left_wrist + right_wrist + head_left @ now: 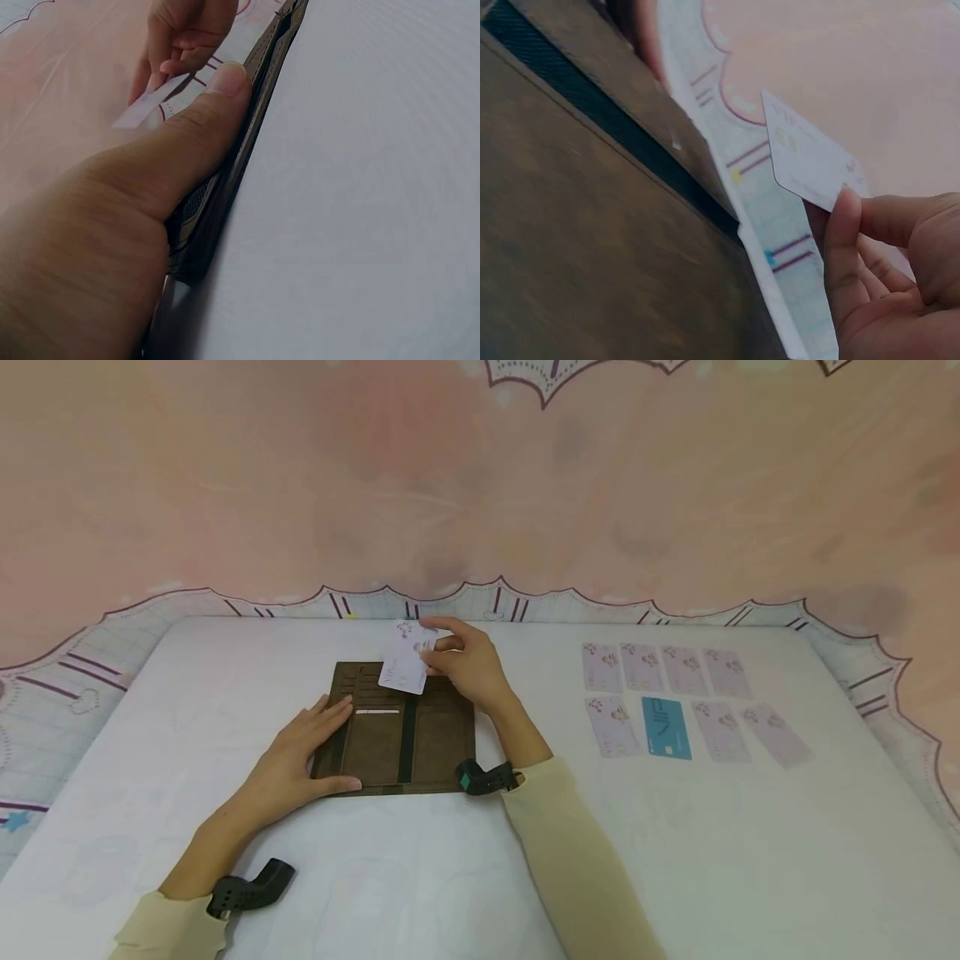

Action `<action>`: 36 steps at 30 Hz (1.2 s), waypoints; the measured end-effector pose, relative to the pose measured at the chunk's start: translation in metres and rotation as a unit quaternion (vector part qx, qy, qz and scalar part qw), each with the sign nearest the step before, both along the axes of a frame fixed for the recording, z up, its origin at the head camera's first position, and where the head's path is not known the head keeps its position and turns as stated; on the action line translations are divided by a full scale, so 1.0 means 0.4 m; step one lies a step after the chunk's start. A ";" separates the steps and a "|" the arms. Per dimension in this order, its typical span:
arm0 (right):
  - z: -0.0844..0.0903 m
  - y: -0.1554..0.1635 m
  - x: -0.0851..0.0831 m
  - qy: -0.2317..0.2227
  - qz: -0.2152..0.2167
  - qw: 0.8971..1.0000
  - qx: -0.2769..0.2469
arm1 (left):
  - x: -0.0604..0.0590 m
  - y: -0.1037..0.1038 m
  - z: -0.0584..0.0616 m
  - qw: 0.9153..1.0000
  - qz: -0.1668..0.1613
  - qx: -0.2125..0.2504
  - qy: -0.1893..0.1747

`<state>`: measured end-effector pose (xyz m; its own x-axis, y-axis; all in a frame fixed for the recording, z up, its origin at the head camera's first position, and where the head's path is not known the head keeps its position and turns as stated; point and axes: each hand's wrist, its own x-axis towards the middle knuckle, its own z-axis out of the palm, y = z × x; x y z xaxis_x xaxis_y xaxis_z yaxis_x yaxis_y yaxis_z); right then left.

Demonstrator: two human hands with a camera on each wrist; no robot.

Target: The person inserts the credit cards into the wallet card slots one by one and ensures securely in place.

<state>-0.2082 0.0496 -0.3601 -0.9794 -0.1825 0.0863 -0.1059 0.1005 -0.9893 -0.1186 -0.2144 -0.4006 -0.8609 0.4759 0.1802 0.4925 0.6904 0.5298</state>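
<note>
Opened brown leather-like wallet is laid on white tabletop, its left edge touched by the spread left hand. To the right, seven pale lilac cards and one blue card are set in two rows. Over the wallet's far edge, a printed lilac card is pinched by the right hand.

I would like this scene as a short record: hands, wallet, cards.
Left hand: rests on the left side of the wallet
Right hand: pinches a pale card, raised near the wallet's far edge
Wallet: brown, open, on the white table
Other cards: seven pale, one blue, in two rows of four, right of the wallet
Blue card: near row, second from left
</note>
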 end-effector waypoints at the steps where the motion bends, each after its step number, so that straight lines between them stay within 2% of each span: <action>1: -0.002 -0.006 0.001 0.001 -0.001 1.000 0.005 | 0.000 0.000 0.001 1.000 0.000 0.000 0.001; 6: -0.014 -0.030 0.004 0.009 -0.015 0.999 0.031 | 0.003 0.000 0.003 1.000 -0.001 0.003 0.004; 13: -0.023 -0.048 0.000 -0.007 -0.039 0.999 -0.023 | 0.003 -0.001 0.004 1.000 -0.002 0.000 0.009; 19: -0.043 -0.063 0.000 0.005 -0.040 0.999 -0.013 | 0.001 0.000 0.004 1.000 -0.002 0.001 0.003; 27: -0.063 -0.079 0.003 0.015 -0.031 0.999 -0.038 | -0.002 0.001 0.003 1.000 0.000 0.002 0.001; 32: -0.066 -0.080 0.006 0.020 -0.024 1.000 -0.004 | -0.003 0.000 0.001 1.000 0.003 0.000 -0.002; 36: -0.073 -0.079 0.005 0.031 -0.011 0.999 0.042 | -0.002 0.000 0.001 1.000 0.005 -0.002 -0.004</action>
<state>-0.2063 0.0178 -0.3893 -0.9766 -0.1700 0.1320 -0.1633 0.1860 -0.9689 -0.1193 -0.2146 -0.4001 -0.8672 0.4676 0.1712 0.4809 0.6975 0.5313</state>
